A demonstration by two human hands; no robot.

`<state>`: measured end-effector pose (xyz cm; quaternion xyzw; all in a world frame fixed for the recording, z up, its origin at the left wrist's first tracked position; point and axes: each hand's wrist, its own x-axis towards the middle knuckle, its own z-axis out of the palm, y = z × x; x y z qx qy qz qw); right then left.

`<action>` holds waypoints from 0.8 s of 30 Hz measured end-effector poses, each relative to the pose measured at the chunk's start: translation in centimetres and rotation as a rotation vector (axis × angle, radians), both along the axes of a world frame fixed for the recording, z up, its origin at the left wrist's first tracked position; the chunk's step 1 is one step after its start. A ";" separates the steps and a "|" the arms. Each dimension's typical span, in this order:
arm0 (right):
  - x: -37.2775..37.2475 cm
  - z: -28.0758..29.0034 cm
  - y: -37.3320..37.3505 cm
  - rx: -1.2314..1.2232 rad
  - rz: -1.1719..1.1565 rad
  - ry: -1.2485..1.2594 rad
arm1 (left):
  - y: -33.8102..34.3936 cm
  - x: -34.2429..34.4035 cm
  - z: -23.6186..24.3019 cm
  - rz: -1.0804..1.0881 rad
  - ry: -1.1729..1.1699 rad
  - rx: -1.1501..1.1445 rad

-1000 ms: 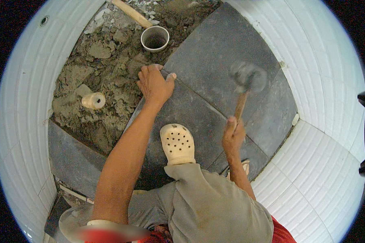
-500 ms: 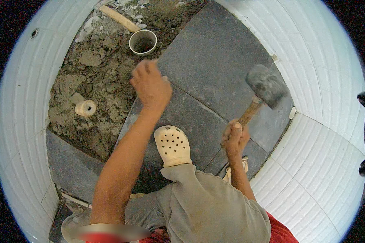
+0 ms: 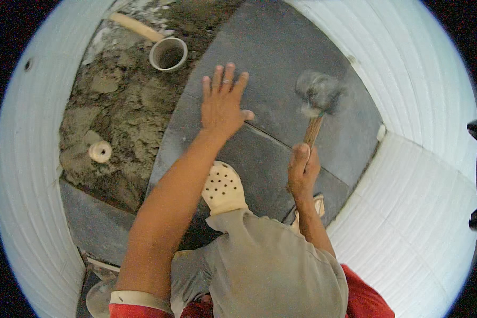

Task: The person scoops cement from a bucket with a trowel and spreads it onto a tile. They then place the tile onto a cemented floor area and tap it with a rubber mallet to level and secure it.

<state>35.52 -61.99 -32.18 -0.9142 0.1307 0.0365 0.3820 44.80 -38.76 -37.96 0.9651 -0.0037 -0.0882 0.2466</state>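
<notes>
Dark grey floor tiles (image 3: 281,47) lie at the middle and right, with a joint running between them. My left hand (image 3: 224,106) is spread flat over the tiles near that joint, fingers apart and pointing away from me. My right hand (image 3: 303,167) is wrapped round the wooden handle of a rubber mallet (image 3: 319,93). The mallet's grey, scuffed head is smeared by motion above the tile at the right; whether it touches the surface I cannot tell.
Rough mortar (image 3: 122,90) covers the floor at the left, bearing a pipe stub (image 3: 168,54), a small capped pipe (image 3: 100,151) and a wooden handle (image 3: 137,26). White ribbed walls (image 3: 408,201) close in both sides. My foot in a cream clog (image 3: 224,185) stands on the tile.
My left hand has moved right from the mortar edge onto the tiles and its fingers have spread. The mallet head has swung left and away from me, still in my right hand.
</notes>
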 end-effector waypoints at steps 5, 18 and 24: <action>0.0 -0.3 0.7 -0.066 0.129 -0.130 | 0.0 0.5 0.1 0.001 -0.010 -0.025; 1.4 0.1 1.1 -0.073 0.156 0.089 | -0.3 0.9 0.7 -0.019 0.034 0.019; 0.6 -0.2 0.0 0.045 -0.035 -0.097 | -0.2 0.6 1.0 -0.009 0.017 0.011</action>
